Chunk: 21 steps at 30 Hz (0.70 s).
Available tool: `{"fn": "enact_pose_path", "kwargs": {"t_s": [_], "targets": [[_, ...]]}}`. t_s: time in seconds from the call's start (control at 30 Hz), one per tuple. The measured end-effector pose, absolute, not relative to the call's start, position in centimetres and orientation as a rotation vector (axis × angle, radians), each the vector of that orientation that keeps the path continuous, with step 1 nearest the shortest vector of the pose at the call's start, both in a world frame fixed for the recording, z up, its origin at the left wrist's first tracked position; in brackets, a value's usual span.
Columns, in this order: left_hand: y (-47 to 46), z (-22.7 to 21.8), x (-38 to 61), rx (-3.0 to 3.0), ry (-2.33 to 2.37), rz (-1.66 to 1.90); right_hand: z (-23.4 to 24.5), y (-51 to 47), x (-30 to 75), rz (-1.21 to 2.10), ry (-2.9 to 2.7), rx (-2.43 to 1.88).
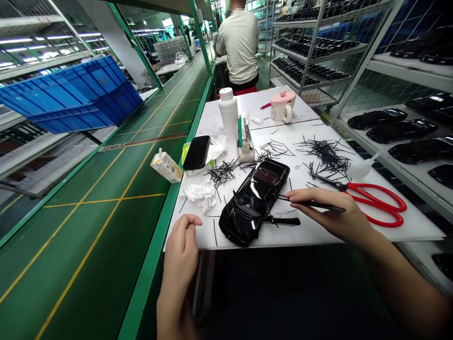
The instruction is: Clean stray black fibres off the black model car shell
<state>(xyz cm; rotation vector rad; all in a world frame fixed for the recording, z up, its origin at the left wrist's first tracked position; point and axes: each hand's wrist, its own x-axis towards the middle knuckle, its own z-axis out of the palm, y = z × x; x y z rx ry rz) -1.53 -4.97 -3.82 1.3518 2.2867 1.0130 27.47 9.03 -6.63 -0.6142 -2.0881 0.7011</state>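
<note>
A glossy black model car (pixel 253 196) rests at an angle on the white-covered table, one door (pixel 285 221) standing out from its near right side. My right hand (pixel 327 208) is closed on slim black tweezers (pixel 318 204), their tip at the car's right side by the door opening. What the tip touches is too small to tell. At the table's front left edge lies my left hand (pixel 184 236), fingers loosely bent and apart from the thumb, holding nothing. It is clear of the car, below a crumpled white tissue (pixel 201 194). Red-handled scissors (pixel 377 198) lie beyond my right wrist.
Black strips (pixel 327 155) lie in loose piles. Behind the car stand a white bottle (pixel 228 113), a phone (pixel 197 152), a drink carton (pixel 165 166) and a lidded cup (pixel 283 106). A green conveyor (pixel 106 222) runs left; racks (pixel 318 52) of black cars stand right. A person (pixel 239 45) sits ahead.
</note>
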Motion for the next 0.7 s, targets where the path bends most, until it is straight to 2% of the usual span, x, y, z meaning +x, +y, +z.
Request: {"fn": "enact_pose_path", "kwargs": {"t_s": [0.13, 0.33, 0.5, 0.7], "targets": [[-5.7, -3.7, -2.0, 1.17, 2.451, 1.011, -6.8, 9.5, 27.3, 0.691, -2.115, -0.568], [-5.1, -2.8, -1.1, 1.15, 2.42, 0.98, -7.6, 9.7, 27.2, 0.678, -2.001, -0.56], [-4.1, -3.4, -1.6, 1.268, 2.452, 0.957, -7.6, 9.7, 26.9, 0.688, -2.029, -0.486], [-3.1, -4.3, -1.2, 1.527, 2.273, 1.047, -7.9, 9.7, 26.7, 0.716, -2.019, -0.482]]}}
